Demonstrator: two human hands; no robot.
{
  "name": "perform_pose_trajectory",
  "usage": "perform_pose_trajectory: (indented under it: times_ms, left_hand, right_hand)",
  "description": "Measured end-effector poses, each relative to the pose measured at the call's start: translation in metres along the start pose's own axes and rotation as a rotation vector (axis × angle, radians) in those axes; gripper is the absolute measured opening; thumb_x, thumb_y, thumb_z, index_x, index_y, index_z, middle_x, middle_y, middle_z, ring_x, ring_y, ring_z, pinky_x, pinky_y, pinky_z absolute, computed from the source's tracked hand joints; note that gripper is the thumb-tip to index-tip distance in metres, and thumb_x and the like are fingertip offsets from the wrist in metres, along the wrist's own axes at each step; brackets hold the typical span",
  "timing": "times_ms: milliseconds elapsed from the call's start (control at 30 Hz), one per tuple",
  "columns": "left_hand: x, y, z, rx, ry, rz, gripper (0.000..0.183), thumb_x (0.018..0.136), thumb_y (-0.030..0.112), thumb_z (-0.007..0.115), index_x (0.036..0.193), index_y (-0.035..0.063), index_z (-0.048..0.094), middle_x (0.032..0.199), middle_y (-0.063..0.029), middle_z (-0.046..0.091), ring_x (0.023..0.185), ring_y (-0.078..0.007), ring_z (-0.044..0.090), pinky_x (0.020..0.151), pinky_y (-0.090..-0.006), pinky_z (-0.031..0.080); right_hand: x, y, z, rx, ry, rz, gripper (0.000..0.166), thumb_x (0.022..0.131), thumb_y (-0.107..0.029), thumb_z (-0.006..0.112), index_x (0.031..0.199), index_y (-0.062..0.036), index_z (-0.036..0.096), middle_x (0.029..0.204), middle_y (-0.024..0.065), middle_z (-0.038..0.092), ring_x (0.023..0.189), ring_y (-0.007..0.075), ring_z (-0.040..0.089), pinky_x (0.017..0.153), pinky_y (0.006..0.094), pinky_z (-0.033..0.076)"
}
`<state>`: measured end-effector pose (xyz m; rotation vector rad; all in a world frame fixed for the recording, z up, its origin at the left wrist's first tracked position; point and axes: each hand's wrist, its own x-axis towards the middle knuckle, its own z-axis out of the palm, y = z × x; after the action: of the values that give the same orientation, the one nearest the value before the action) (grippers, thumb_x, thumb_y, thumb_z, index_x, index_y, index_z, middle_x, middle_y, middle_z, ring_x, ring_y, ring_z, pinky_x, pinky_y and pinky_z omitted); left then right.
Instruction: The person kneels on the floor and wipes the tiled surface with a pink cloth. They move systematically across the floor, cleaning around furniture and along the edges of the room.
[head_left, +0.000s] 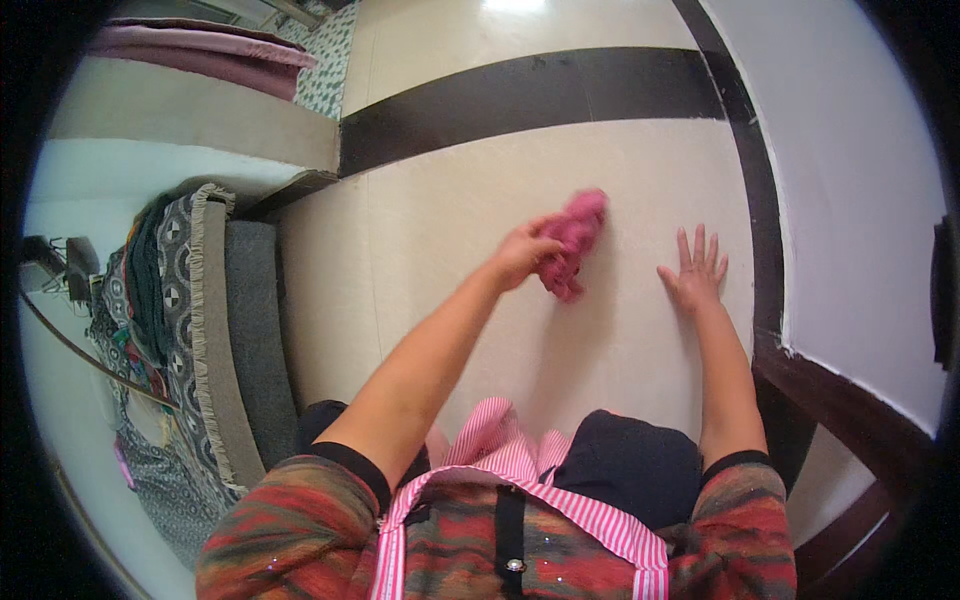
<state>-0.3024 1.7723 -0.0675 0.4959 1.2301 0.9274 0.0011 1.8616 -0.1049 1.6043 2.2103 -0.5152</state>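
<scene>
My left hand (522, 253) is closed around a bunched-up pink cloth (574, 238), held over or against the cream tiled floor (465, 322). The cloth is slightly blurred, and whether it touches the floor I cannot tell. To its right, my right hand (697, 279) is spread palm down on the same floor, near the dark border strip, with nothing under the fingers that I can see. A pink-and-white striped apron (491, 435) hangs between my knees.
A white wall (840, 187) with a dark floor border runs along the right, ending at a dark brown frame (847, 390). On the left stand a grey step or low seat (255, 315) and a fringed patterned cover (177, 285). A dark band (525, 86) crosses the floor ahead.
</scene>
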Motion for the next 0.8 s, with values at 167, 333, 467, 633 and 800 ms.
perform_pose_trajectory:
  times_ms: [167,333,467,633,800]
  left_hand:
    - [-0.043,0.014,-0.068,0.016,0.268,-0.202,0.058,0.083,0.011,0.06,0.137,0.0087,0.041,0.126,-0.0105,0.054,0.114,-0.024,0.055,0.092,-0.042,0.047]
    - [-0.042,-0.005,-0.115,0.767,0.694,-0.029,0.064,0.084,0.025,0.064,0.14,0.0092,0.037,0.138,-0.0149,0.043,0.13,-0.0297,0.04,0.103,-0.0486,0.035]
    - [-0.026,-0.013,-0.086,1.18,0.603,0.133,0.08,0.08,0.039,0.067,0.144,0.0133,0.028,0.149,-0.0174,0.027,0.137,-0.0361,0.027,0.107,-0.0562,0.025]
    - [-0.018,-0.021,-0.02,1.484,0.351,0.015,0.094,0.073,0.046,0.073,0.146,0.0134,0.024,0.151,-0.0215,0.021,0.137,-0.0371,0.025,0.11,-0.0498,0.025]
    - [-0.018,-0.04,0.029,1.355,-0.021,0.221,0.094,0.073,0.036,0.076,0.146,0.0106,0.023,0.15,-0.0226,0.023,0.136,-0.0433,0.022,0.112,-0.0482,0.02]
  right_hand:
    - [0.0,-0.004,-0.002,-0.038,-0.027,0.045,0.083,0.085,-0.056,0.051,0.15,-0.0316,0.005,0.157,0.0028,-0.01,0.144,0.0309,-0.009,0.111,0.0575,-0.003]
    - [0.001,-0.005,-0.002,-0.069,-0.025,0.047,0.083,0.085,-0.057,0.05,0.15,-0.0323,0.004,0.157,0.0026,-0.01,0.144,0.0308,-0.008,0.111,0.0583,-0.002]
    - [0.002,-0.001,0.002,-0.028,0.002,0.019,0.085,0.084,-0.056,0.051,0.15,-0.0303,0.006,0.157,0.0037,-0.009,0.144,0.032,-0.008,0.11,0.0587,-0.002]
    - [0.001,-0.004,-0.003,-0.036,-0.029,0.031,0.083,0.085,-0.057,0.051,0.15,-0.0304,0.006,0.157,0.0036,-0.008,0.144,0.0312,-0.008,0.111,0.0573,-0.003]
    - [0.002,-0.003,-0.001,-0.037,-0.02,0.035,0.084,0.085,-0.057,0.05,0.15,-0.0297,0.007,0.157,0.004,-0.008,0.144,0.0316,-0.008,0.111,0.0573,-0.002]
